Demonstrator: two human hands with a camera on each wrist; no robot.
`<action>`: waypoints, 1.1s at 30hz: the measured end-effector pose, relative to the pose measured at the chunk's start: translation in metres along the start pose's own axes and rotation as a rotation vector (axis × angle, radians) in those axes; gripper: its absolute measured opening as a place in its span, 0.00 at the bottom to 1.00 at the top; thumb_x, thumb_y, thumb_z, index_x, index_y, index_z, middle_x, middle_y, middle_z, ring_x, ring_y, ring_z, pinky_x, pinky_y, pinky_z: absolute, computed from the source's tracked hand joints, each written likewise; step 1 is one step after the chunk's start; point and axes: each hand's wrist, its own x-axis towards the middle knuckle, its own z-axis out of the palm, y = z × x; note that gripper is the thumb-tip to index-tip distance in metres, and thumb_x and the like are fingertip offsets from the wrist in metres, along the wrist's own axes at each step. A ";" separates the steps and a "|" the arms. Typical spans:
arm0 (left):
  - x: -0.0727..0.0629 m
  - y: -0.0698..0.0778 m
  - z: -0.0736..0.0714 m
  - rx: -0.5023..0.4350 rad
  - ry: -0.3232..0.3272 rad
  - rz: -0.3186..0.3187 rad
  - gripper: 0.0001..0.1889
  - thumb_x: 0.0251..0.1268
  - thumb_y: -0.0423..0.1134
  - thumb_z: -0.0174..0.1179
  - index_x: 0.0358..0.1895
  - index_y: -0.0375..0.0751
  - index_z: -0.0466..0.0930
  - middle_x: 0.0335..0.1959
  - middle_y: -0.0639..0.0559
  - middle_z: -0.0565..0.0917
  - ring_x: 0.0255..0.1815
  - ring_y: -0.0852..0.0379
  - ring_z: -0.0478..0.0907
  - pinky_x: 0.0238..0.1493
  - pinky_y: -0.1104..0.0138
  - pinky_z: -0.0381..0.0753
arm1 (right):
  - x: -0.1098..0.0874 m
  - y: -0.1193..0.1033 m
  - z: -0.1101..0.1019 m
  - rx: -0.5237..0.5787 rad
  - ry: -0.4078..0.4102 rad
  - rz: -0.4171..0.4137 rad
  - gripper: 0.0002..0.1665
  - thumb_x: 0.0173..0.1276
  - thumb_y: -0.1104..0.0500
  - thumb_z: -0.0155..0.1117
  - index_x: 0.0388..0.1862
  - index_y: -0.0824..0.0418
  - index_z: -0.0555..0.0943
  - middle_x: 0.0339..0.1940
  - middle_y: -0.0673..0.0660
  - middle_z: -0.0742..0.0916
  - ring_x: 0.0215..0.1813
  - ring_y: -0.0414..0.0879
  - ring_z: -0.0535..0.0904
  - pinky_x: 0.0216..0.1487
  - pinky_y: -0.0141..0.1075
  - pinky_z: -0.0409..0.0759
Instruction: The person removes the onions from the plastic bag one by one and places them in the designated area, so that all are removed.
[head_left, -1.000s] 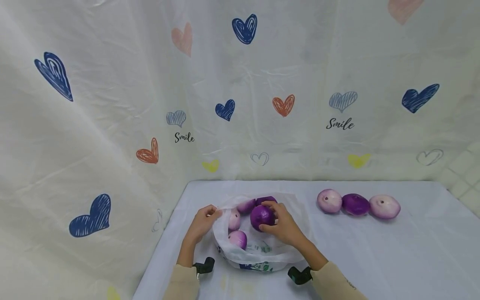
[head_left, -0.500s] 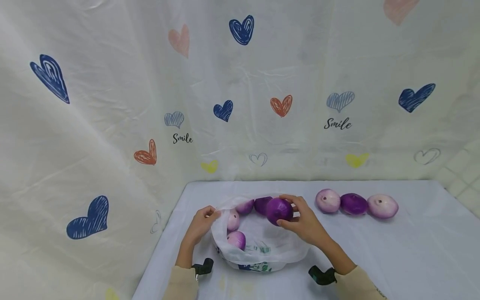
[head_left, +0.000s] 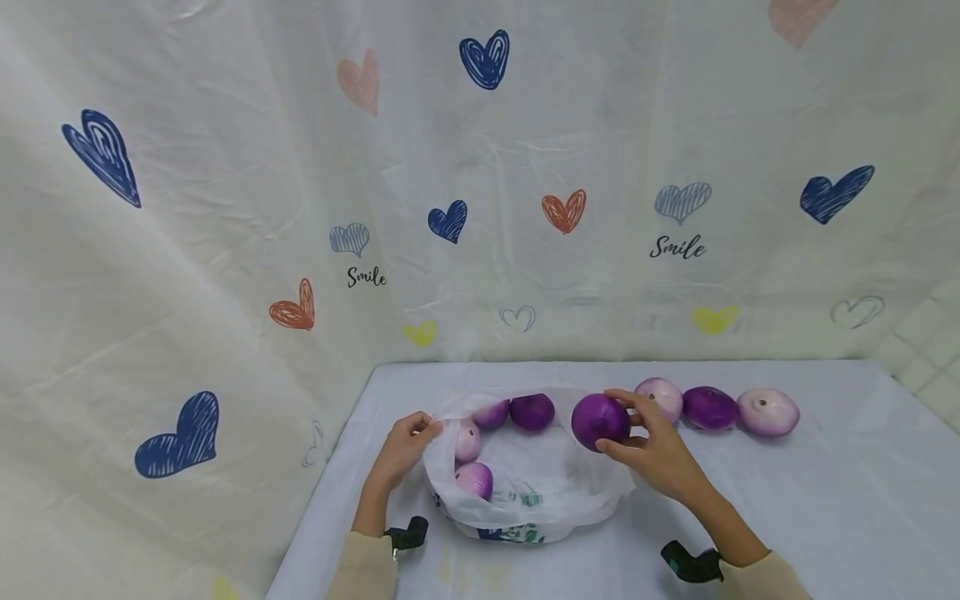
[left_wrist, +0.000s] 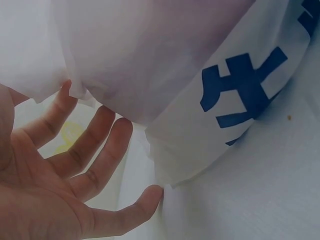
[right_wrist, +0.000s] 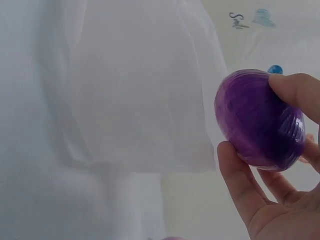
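In the head view my right hand (head_left: 656,454) grips a dark purple onion (head_left: 600,422) over the right rim of a white plastic bag (head_left: 592,500). The right wrist view shows that onion (right_wrist: 260,120) between thumb and curled fingers. At the bag's left rim, my left hand (head_left: 402,450) pinches the plastic; its other fingers (left_wrist: 90,142) spread beside the bag wall (left_wrist: 185,105) in the left wrist view. Inside the bag lie a dark purple onion (head_left: 532,412), a purple one (head_left: 491,414) behind the rim, and two paler ones (head_left: 474,480) along the left side.
Three onions stand in a row at the back right of the white-covered table (head_left: 825,500): a pale one (head_left: 662,397), a dark purple one (head_left: 709,408) and another pale one (head_left: 769,412). A heart-printed curtain (head_left: 615,125) hangs behind the table.
My right hand has moved right with the dark purple onion, from inside the bag to over its right rim. The dark onion at the bag's back is now uncovered. My left hand stays put.
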 end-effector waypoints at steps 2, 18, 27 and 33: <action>0.000 0.000 0.000 -0.002 -0.001 0.000 0.12 0.72 0.48 0.63 0.37 0.42 0.81 0.37 0.48 0.78 0.39 0.53 0.74 0.39 0.63 0.71 | -0.003 0.001 -0.006 -0.011 0.012 0.000 0.42 0.63 0.57 0.77 0.73 0.56 0.69 0.62 0.61 0.76 0.53 0.45 0.78 0.48 0.29 0.83; 0.000 0.001 0.001 -0.009 0.003 0.009 0.13 0.72 0.47 0.64 0.37 0.40 0.81 0.36 0.48 0.78 0.38 0.53 0.73 0.39 0.63 0.71 | -0.012 0.009 -0.042 -0.078 0.083 0.024 0.41 0.65 0.56 0.75 0.75 0.53 0.68 0.67 0.60 0.74 0.50 0.33 0.78 0.46 0.24 0.81; -0.001 0.003 0.002 0.002 0.002 0.011 0.12 0.72 0.47 0.64 0.36 0.41 0.81 0.36 0.48 0.78 0.39 0.53 0.74 0.39 0.63 0.72 | -0.011 0.025 -0.060 -0.124 0.066 0.129 0.45 0.68 0.49 0.72 0.79 0.54 0.63 0.71 0.68 0.73 0.62 0.63 0.77 0.46 0.22 0.77; -0.002 0.003 0.002 0.010 0.005 0.005 0.12 0.72 0.46 0.63 0.36 0.41 0.81 0.37 0.48 0.79 0.39 0.53 0.74 0.39 0.63 0.72 | -0.011 0.039 -0.070 -0.146 0.065 0.155 0.45 0.69 0.48 0.71 0.79 0.56 0.62 0.70 0.70 0.74 0.63 0.65 0.76 0.46 0.23 0.76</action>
